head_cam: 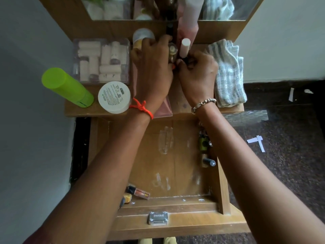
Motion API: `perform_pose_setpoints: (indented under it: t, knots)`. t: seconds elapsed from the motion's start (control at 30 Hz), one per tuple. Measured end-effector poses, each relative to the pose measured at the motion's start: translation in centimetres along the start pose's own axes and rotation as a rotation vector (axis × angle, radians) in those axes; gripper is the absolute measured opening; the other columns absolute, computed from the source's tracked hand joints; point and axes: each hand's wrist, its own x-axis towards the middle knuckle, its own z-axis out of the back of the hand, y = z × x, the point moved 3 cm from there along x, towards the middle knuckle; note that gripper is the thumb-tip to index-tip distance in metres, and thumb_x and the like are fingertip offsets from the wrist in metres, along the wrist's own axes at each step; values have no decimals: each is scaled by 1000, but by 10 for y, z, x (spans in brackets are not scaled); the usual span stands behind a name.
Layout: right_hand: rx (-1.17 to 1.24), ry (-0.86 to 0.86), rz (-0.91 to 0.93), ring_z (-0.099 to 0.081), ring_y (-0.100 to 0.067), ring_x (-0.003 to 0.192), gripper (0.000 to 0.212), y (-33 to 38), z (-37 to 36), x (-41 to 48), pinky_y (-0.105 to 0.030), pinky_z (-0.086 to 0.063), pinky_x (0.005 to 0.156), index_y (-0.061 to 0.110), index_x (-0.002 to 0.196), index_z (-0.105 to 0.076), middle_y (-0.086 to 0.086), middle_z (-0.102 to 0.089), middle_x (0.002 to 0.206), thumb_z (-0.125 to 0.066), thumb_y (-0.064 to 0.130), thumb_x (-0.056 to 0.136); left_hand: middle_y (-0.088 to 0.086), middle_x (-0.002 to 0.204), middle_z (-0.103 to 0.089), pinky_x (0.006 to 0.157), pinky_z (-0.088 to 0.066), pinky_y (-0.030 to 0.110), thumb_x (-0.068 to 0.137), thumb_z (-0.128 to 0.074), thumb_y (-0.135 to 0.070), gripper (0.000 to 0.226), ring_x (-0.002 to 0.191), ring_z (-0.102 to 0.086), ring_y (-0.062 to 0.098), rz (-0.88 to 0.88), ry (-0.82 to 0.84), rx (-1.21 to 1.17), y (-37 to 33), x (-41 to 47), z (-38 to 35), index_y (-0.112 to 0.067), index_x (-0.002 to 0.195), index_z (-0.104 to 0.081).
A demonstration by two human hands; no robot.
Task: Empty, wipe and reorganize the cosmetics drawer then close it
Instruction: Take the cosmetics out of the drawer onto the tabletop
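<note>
Most cosmetics already sit on the wooden dresser top, where left hand and right hand both curl round small glass bottles. The open wooden drawer holds few dark-capped nail-polish bottles; wiping, reorganizing, closing remain.

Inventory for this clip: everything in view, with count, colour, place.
Wooden drawer: one, brown, pulled open.
Nail polish bottles: two visible, olive and tan, drawer's right.
Lip gloss tube: one, peach, drawer's front left.
Cylindrical plastic bottle: one, lime green, tabletop left.
Round jar: one, white, beside it.
Clear plastic box: one, holding pale tubes, tabletop back left.
Striped cloth: one, grey-white, tabletop right.
Paper scraps: several, white, floor.
Left hand, right hand: among small bottles at tabletop back; grips unclear.
</note>
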Motion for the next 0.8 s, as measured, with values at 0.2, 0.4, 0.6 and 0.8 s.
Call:
perform_pose_setpoints:
  t: [0.2,0.4,0.6,0.8]
  knots:
    - [-6,15,9,-63,-30,94,21,1,4,-4,-41,-48,81,-2,88,-69,-18,-72,91,-59,2,70,18,125,-49,103,-35,51,81,-53,0,47,122,-41,31,-5,28,-27,3,-2,0,-13,126,-48]
    - [10,31,17,-61,-25,83,31,4,6,-9,-29,-45,68,-3,86,-69,-17,-68,86,-51,12,66,21,125,-47,102,-37,52,80,-51,7,50,123,-39,35,-33,23,-11,1,-3,3,-10,127,-47]
    - [-47,-34,-36,-55,-25,78,22,-1,12,-23,-13,-29,60,-2,84,-65,-18,-63,87,-47,-4,70,11,129,-49,103,-30,42,77,-62,0,53,127,-35,29,-36,5,-40,6,-12,13,-12,126,-47]
    - [36,-93,40,-62,-19,78,20,8,34,-65,-21,-52,73,-2,89,-66,-16,-67,91,-53,-7,76,11,120,-54,97,-39,21,74,-66,-7,44,113,-46,19,-75,-124,-216,10,-37,43,-6,116,-53]
